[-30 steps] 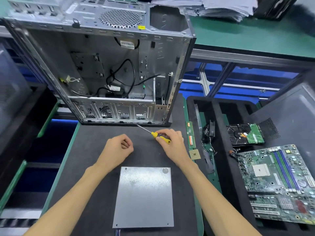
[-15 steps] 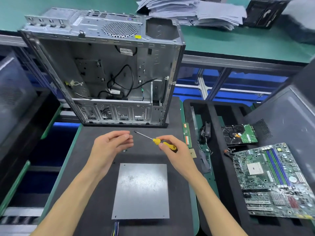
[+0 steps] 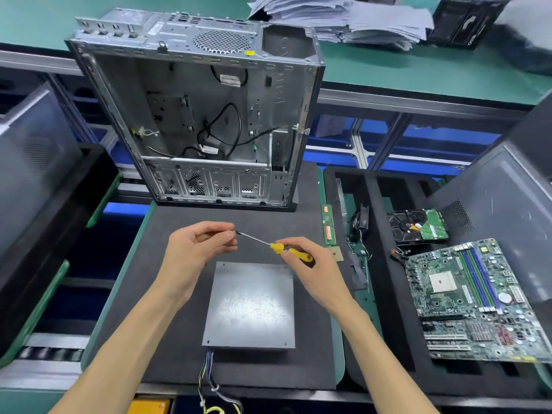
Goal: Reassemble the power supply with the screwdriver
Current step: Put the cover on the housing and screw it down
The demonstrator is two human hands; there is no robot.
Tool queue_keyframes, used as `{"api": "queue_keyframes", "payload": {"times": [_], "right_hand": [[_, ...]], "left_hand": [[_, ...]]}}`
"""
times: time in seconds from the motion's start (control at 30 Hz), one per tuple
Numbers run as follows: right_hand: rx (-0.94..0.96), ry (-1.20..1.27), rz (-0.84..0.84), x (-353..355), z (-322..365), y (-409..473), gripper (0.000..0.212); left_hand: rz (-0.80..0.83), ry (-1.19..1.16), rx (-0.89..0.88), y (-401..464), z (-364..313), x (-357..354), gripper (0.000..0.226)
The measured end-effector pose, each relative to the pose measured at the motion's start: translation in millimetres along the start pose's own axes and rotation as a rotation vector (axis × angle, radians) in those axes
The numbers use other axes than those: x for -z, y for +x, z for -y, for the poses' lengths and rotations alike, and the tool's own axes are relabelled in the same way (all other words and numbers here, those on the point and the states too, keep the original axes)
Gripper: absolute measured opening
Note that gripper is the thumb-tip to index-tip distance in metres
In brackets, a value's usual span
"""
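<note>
At 6 o'clock, nearest the viewer, a bundle of yellow, blue and black wires [image 3: 209, 380] trails off the near edge of a flat grey metal power supply box [image 3: 251, 306], which lies on a dark foam mat [image 3: 167, 294] with its plain lid facing up. Just beyond the box's far edge, both hands hover above the mat. The right hand [image 3: 313, 264], at about 1 o'clock from the box, curls its fingers around the yellow-and-black handle of a slim screwdriver [image 3: 280, 248], whose thin steel shaft points toward 10 o'clock. The left hand [image 3: 194, 249], at about 11 o'clock from the box, pinches its thumb and forefinger together right at the shaft's tip; whether a screw sits between them is too small to tell. At 3 o'clock a green motherboard with blue memory slots [image 3: 475, 303] rests in a black foam tray [image 3: 388, 294], with a bare hard drive [image 3: 418, 227] just beyond it. A narrow green memory stick [image 3: 328, 225] lies along the mat's right edge. At 12 o'clock an open, grey steel computer case [image 3: 203, 115] stands on the mat's far end, black cables looped inside. Farther back at 1 o'clock, a stack of grey papers [image 3: 343, 19] sits on a green bench [image 3: 418, 67].
</note>
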State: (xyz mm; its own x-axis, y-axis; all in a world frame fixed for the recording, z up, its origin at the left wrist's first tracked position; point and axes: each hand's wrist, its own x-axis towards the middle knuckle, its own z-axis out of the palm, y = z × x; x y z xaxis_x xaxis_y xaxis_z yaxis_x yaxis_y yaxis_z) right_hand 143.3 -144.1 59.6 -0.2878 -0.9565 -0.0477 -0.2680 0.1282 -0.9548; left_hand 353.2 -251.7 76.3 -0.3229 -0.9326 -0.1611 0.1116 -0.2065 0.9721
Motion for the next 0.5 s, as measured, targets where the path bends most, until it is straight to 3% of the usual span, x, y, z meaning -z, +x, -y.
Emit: {"api": "queue_keyframes", "payload": {"times": [0.37,0.5], "right_hand": [[0.029,-0.051,0.056,-2,14,-15,0.015],[0.129,-0.095,0.004,-2,22,-15,0.018]], "left_hand": [[0.064,0.195,-0.003,-17,-12,16,0.012],[0.091,0.207,0.015,-19,-15,26,0.015]]}}
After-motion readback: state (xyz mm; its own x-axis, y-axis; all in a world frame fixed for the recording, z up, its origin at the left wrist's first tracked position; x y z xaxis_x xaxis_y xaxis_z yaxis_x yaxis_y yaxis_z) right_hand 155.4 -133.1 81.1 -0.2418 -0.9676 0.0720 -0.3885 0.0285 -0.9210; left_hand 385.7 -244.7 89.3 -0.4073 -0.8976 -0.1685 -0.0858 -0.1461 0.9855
